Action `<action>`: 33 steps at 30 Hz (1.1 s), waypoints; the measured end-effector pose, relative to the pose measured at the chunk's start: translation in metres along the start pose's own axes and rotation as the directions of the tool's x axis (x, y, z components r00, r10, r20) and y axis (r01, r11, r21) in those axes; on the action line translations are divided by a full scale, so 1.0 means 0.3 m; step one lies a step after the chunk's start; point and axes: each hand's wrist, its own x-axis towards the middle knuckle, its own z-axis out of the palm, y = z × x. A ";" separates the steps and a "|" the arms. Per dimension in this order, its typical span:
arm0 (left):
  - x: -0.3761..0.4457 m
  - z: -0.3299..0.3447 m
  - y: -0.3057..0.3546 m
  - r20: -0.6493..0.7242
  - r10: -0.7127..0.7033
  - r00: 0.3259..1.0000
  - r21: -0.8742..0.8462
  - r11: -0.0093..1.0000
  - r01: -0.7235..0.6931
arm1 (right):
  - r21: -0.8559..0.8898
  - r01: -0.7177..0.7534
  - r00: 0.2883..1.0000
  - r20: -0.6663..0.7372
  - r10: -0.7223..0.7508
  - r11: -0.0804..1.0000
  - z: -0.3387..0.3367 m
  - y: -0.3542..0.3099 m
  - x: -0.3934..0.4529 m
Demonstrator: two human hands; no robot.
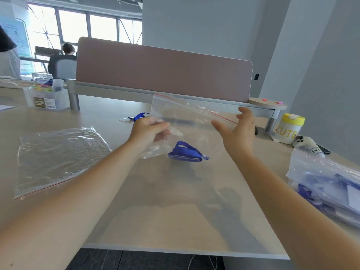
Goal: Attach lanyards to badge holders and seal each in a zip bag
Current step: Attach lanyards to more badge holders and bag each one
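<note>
I hold a clear zip bag (187,117) with a red zip line up above the table. My left hand (150,131) pinches its left edge. My right hand (236,129) is spread at the bag's right side, fingers straight, near the red zip line. Inside the bag, near its bottom, lies a folded blue lanyard (186,152) with something clear next to it, too faint to make out. A second blue lanyard (139,116) with a white clip lies on the table behind my left hand.
A flat stack of clear zip bags (58,156) lies at the left. A full bag of blue lanyards and holders (327,184) sits at the right edge. A yellow-lidded cup (289,128), a small plush toy (305,144), a plastic organiser (45,94) and a pink divider (163,71) stand behind.
</note>
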 end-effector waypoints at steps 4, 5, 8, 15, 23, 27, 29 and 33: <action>0.039 0.008 0.001 -0.030 -0.068 0.997 -0.011 0.998 0.068 | 0.265 -0.357 0.923 0.248 0.294 0.896 0.041 0.068 -0.017; 0.049 0.010 0.001 -0.037 -0.081 0.996 -0.024 0.996 0.080 | 0.279 -0.405 0.896 0.310 0.318 0.871 0.050 0.082 -0.023; 0.070 0.013 -0.003 -0.056 -0.103 0.993 -0.028 0.994 0.101 | 0.336 -0.442 0.861 0.417 0.290 0.831 0.066 0.108 -0.042; 0.075 0.021 -0.008 -0.062 -0.128 0.990 -0.044 0.991 0.125 | 0.457 -0.336 0.930 0.297 0.215 0.823 0.076 0.120 -0.020; 0.051 0.033 0.096 -0.073 -0.027 0.997 -0.111 0.994 0.019 | 0.481 -0.187 0.981 0.135 0.139 0.856 -0.007 0.018 0.025; 0.027 0.074 0.174 -0.045 0.004 0.999 -0.185 0.983 -0.012 | 0.478 -0.111 0.994 0.039 0.105 0.871 -0.085 -0.041 0.053; 0.013 0.103 0.209 -0.010 0.019 1.000 -0.229 0.973 -0.021 | 0.494 -0.091 0.995 0.002 0.104 0.865 -0.131 -0.061 0.063; -0.029 0.165 0.262 0.079 0.053 0.995 -0.268 0.963 -0.030 | 0.512 -0.055 0.992 -0.072 0.107 0.857 -0.242 -0.089 0.070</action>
